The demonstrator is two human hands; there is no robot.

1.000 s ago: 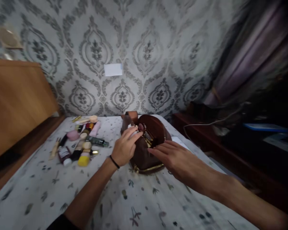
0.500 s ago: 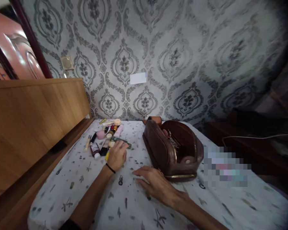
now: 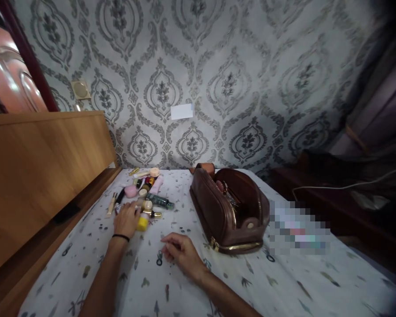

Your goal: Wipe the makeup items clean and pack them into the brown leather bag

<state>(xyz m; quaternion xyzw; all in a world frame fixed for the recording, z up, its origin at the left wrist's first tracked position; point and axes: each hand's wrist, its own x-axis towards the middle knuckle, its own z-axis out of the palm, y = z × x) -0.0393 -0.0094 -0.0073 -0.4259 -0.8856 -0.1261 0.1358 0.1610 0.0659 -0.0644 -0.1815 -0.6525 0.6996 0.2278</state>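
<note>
My left hand (image 3: 126, 220) lies over the small cosmetics at the left, its fingers bent down onto them; what is under the fingertips is hidden. A yellow-capped item (image 3: 142, 223) is just right of it, with a gold-ended tube (image 3: 155, 215) and a dark green bottle (image 3: 160, 201) beyond. My right hand (image 3: 180, 253) hovers over the patterned cloth (image 3: 171, 290) with loosely curled fingers and nothing visible in it. To its right stands a brown leather bag (image 3: 214, 207), unzipped, with some items inside.
A wooden panel (image 3: 53, 154) runs along the left side. Patterned wallpaper (image 3: 211, 88) rises behind, with a white paper (image 3: 181, 111) on it. A brown roll-shaped item (image 3: 206, 167) lies behind the bag. A pixelated patch covers something at the right.
My left hand has shifted left across the cosmetics, uncovering the yellow cap and gold-ended tube. My right hand has moved slightly left, away from the bag, and its fingers have curled. The view has turned slightly.
</note>
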